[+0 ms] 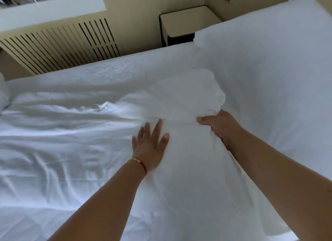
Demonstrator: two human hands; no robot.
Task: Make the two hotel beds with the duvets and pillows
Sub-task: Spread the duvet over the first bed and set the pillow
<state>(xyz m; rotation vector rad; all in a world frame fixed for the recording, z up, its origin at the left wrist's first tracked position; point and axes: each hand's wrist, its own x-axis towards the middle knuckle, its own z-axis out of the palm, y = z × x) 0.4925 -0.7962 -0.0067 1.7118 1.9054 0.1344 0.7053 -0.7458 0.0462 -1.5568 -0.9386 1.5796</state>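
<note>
Head view over a bed, looking down at both forearms. The frame cuts off the bed (125, 66) on the left, right and near sides; its base and legs are hidden under white linen. A white duvet (75, 136), soft and heavily creased, covers most of the mattress, with a bunched, folded-over edge rising between the two hands. The left hand (150, 143) lies flat on this fold, fingers straight and spread, palm pressing the cloth; a thin bracelet (138, 162) with a gold-coloured piece and a red cord circles its wrist. The right hand (218, 124) is clenched on the bunched corner of the duvet, thumb in view on the near side, the fingers buried in the fabric and not visible. A large white pillow (269, 70), smooth and plump, lies at the right, just beside the bunched corner and partly cut by the right frame edge; whether the two touch cannot be told. At the far left edge a rounded white shape is too cropped to identify. Beyond the bed stand a cream slatted radiator cover (59, 46) and a small square bedside table (186, 21) with a pale top and dark sides, partly hidden by the pillow. The upper-left corner is blurred.
</note>
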